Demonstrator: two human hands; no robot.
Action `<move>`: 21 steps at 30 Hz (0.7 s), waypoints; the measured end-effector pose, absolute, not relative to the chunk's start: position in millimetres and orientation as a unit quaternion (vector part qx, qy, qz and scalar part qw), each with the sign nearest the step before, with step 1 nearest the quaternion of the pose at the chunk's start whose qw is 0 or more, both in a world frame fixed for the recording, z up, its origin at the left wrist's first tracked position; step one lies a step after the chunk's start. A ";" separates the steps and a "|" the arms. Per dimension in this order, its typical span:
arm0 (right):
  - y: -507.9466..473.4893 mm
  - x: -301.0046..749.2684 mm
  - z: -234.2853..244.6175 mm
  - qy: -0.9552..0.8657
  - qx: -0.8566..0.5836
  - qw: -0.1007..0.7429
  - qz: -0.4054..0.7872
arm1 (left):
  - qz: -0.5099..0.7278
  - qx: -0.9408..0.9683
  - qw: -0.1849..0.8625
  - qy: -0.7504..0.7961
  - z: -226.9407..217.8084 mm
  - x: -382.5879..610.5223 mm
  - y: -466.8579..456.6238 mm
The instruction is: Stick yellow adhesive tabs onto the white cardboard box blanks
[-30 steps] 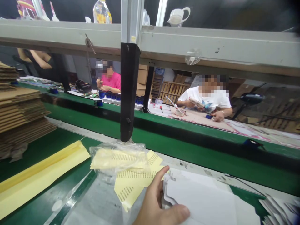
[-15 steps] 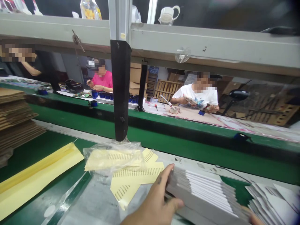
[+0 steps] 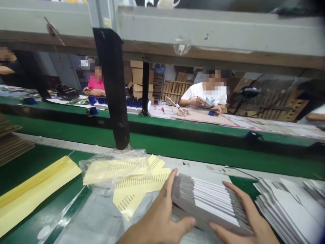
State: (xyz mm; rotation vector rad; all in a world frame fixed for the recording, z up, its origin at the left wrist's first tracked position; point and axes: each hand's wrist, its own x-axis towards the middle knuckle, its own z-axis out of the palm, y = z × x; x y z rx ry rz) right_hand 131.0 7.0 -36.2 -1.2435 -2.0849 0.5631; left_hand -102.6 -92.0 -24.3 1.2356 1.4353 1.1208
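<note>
A stack of white folded cards (image 3: 210, 203) stands on edge on the workbench in front of me. My left hand (image 3: 159, 217) presses against its left end, fingers together, thumb along the near side. At the stack's right end my right hand (image 3: 243, 217) does the same, so the stack is squeezed between both hands. Just left of my left hand lie yellow label sheets (image 3: 137, 188) with rows of black marks.
A clear plastic bag with yellow sheets (image 3: 114, 166) lies by a black post (image 3: 114, 91). Long yellow paper strips (image 3: 33, 189) lie at the left, cardboard stacks (image 3: 12, 142) beyond. More white cards (image 3: 289, 203) are fanned at the right. Across the green belt (image 3: 177, 142), people sit working.
The flat pile of white cards was turned up on edge. My right hand came in from the right and now holds the stack's far end. The view has shifted right.
</note>
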 end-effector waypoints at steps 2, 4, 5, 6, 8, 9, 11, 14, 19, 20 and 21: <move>-0.4 122.1 -31.7 -0.802 -0.476 0.311 0.184 | 0.452 0.505 0.445 0.586 -27.1 -102.2 -91.7; -4.5 117.6 -26.1 -0.802 -0.477 0.305 0.192 | 0.457 0.514 0.427 0.587 -28.2 -102.5 -89.9; -5.3 116.2 -22.8 -0.799 -0.477 0.301 0.206 | 0.461 0.516 0.416 0.590 -28.0 -102.6 -88.5; -5.4 115.0 -19.3 -0.795 -0.478 0.299 0.222 | 0.464 0.517 0.407 0.593 -27.3 -102.8 -86.8; -3.8 112.5 -12.7 -0.788 -0.475 0.293 0.260 | 0.471 0.512 0.393 0.601 -25.0 -102.7 -82.7; -2.6 111.4 -9.8 -0.785 -0.471 0.296 0.272 | 0.467 0.511 0.393 0.606 -23.7 -102.5 -80.6; -0.1 109.8 -5.4 -0.781 -0.472 0.299 0.279 | 0.459 0.519 0.382 0.612 -21.2 -101.3 -77.0; 0.8 110.2 -1.5 -0.783 -0.469 0.298 0.280 | 0.463 0.530 0.366 0.609 -18.7 -98.7 -75.5; -3.1 112.6 0.3 -0.794 -0.437 0.304 0.295 | 0.458 0.562 0.343 0.598 -18.8 -95.8 -79.0; -3.9 112.1 0.4 -0.795 -0.431 0.306 0.298 | 0.462 0.562 0.340 0.597 -19.0 -95.4 -79.9; -4.5 111.4 0.7 -0.796 -0.425 0.309 0.302 | 0.465 0.562 0.337 0.595 -19.0 -95.1 -81.0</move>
